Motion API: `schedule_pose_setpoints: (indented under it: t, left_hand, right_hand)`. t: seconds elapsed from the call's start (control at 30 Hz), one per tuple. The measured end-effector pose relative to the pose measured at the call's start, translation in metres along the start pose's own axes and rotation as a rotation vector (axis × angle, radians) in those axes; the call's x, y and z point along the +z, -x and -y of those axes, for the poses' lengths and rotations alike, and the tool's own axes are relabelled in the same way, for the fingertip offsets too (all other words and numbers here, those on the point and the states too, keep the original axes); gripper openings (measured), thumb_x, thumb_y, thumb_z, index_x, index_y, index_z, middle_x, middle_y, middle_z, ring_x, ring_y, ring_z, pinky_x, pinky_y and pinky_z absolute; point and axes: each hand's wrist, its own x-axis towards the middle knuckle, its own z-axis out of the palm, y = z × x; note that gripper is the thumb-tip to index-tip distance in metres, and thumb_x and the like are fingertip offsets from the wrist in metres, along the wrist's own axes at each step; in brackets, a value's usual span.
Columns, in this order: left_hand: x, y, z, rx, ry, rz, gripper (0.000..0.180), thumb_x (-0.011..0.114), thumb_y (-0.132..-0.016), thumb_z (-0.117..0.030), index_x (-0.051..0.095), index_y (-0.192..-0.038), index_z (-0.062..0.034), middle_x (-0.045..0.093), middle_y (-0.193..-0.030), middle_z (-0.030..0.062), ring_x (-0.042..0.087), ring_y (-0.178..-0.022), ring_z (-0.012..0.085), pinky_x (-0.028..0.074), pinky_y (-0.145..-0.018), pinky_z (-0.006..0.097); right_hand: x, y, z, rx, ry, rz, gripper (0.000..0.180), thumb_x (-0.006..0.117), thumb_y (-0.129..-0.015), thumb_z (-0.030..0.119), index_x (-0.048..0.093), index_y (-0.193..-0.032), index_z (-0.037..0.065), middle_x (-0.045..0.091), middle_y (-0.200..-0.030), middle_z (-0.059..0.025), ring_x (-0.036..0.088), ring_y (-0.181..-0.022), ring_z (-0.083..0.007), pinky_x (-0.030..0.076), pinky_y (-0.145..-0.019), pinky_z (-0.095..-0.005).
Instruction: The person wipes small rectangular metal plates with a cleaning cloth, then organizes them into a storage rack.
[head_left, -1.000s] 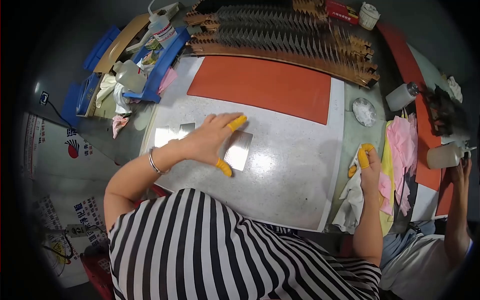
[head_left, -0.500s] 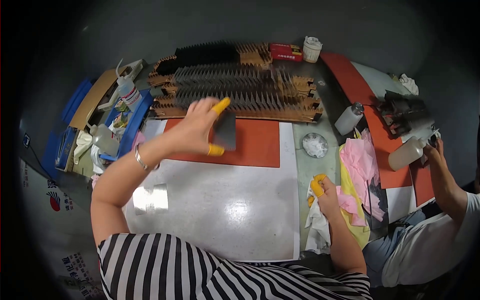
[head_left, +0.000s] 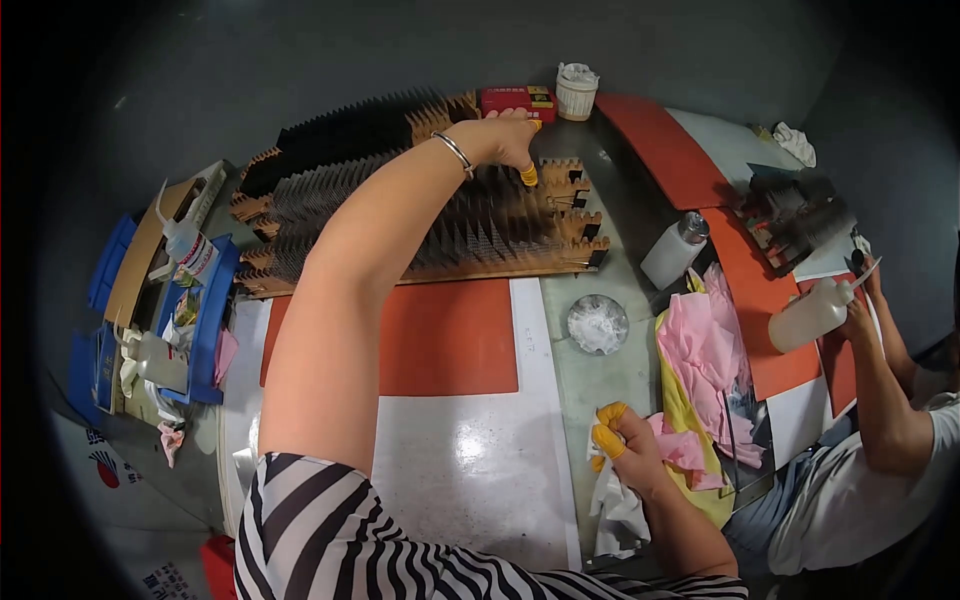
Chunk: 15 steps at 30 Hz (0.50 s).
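My left hand [head_left: 508, 142], with yellow finger cots on thumb and forefinger, reaches far forward over the right part of the racks. Its thumb and forefinger are curled around a thin dark plate, seen almost edge-on and mostly hidden. Below and left of it, wooden racks [head_left: 500, 268] hold rows of upright dark plates [head_left: 330, 190]. My right hand [head_left: 630, 445], also in yellow cots, is closed on a crumpled white cloth [head_left: 620, 518] at the lower right. A red-orange mat [head_left: 450, 345] lies under my left forearm, on a white sheet [head_left: 500, 455].
Right of the mat are a round dish with white stuff [head_left: 597, 325], a silver-capped bottle [head_left: 675, 250] and pink cloth [head_left: 700, 320]. A blue tray [head_left: 212, 320] with bottles stands left. At the back are a red box [head_left: 520, 100] and white tub [head_left: 577, 92]. A co-worker's hand [head_left: 858, 320] is far right.
My left hand has gone forward and right from the mat to the racks, taking the dark plate along. The whole view has shifted. My right hand still grips the cloth.
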Motion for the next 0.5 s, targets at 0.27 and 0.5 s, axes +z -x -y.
schedule_pose_setpoints:
  t: [0.27,0.5]
  left_hand:
    - [-0.003,0.023,0.004,0.046,0.052,-0.104,0.075,0.072,-0.07,-0.033,0.039,-0.128,0.0035,0.043,-0.124,0.0181,0.043,-0.116,0.0304,0.04,-0.092,0.037]
    - [-0.015,0.255,0.023,0.151,0.104,-0.575,0.056,0.066,-0.078,-0.026,0.044,-0.124,-0.0006,0.048,-0.121,0.0152,0.049,-0.109,0.0291,0.041,-0.091,0.034]
  right_hand:
    - [0.002,0.003,0.003,0.071,-0.051,-0.006,0.014,0.057,-0.088,0.015,0.048,-0.091,0.004,0.049,-0.077,0.0011,0.049,-0.065,-0.0063,0.043,-0.055,-0.0225]
    - [0.006,0.003,0.006,-0.003,0.056,-0.13,0.01,0.053,-0.09,0.014,0.052,-0.096,0.006,0.05,-0.074,0.0016,0.049,-0.058,-0.0065,0.045,-0.047,-0.0229]
